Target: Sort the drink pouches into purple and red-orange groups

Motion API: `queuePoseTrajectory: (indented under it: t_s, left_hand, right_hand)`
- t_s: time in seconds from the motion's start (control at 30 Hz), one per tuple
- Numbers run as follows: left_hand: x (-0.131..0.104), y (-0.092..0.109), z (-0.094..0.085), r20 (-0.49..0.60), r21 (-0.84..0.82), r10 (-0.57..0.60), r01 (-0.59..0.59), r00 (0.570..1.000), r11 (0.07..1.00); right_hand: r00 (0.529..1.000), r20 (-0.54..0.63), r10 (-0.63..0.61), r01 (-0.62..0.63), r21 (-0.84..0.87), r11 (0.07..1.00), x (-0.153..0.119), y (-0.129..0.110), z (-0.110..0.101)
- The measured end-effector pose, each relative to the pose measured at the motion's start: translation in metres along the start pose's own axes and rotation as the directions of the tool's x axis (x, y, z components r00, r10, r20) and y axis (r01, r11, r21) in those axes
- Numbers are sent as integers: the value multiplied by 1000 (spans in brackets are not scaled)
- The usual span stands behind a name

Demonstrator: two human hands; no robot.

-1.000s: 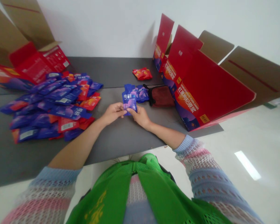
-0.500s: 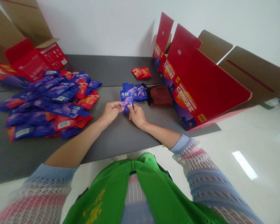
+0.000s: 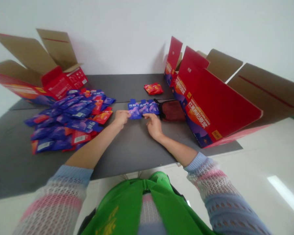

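Three purple pouches lie in an overlapping row at the middle of the table. My left hand (image 3: 122,118) pinches the lower left edge of the leftmost purple pouch (image 3: 134,110). At the bottom of the middle purple pouch (image 3: 144,107) is my right hand (image 3: 154,125), its forefinger stretched out and touching, with nothing seen in its grasp. The right-hand purple pouch (image 3: 153,107) lies beside a dark brown pouch bag (image 3: 172,110). Left of my hands spreads a big heap of purple and red pouches (image 3: 75,114).
A few red pouches (image 3: 153,88) lie farther back on the grey table (image 3: 132,143). An open red carton (image 3: 57,83) stands behind the heap. Several open red cartons (image 3: 225,107) line the right side. A white wall is behind.
The purple pouch held between both hands is now at the left end of the row. My right hand has let it go and moved slightly right. The camera view has shifted.
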State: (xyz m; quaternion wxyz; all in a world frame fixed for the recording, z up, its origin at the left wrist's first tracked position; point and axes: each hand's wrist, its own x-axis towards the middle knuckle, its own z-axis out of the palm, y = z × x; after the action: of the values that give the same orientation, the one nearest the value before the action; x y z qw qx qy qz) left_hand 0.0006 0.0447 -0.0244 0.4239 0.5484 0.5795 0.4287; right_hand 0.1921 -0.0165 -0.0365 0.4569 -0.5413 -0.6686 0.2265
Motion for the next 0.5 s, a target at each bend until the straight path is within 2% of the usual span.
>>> queuePoseTrajectory:
  t_s: [0.13, 0.23, 0.37, 0.5]
  left_hand:
    - [23, 8, 17, 24, -16, -152, 153, 988, 988]
    - [34, 9, 22, 32, 19, -209, 209, 977, 978]
    - [47, 2, 22, 47, 218, -206, 191, 978, 957]
    - [55, -2, 16, 90, 447, -156, 100, 984, 889]
  right_hand:
    - [999, -31, -30, 30, -11, 1000, 2, -7, -6]
    - [996, -65, -67, 65, -31, 997, 2, -11, -9]
    - [994, -75, -85, 82, -37, 996, -2, -17, -9]
    - [996, -73, -54, 50, -54, 997, -6, -22, -9]
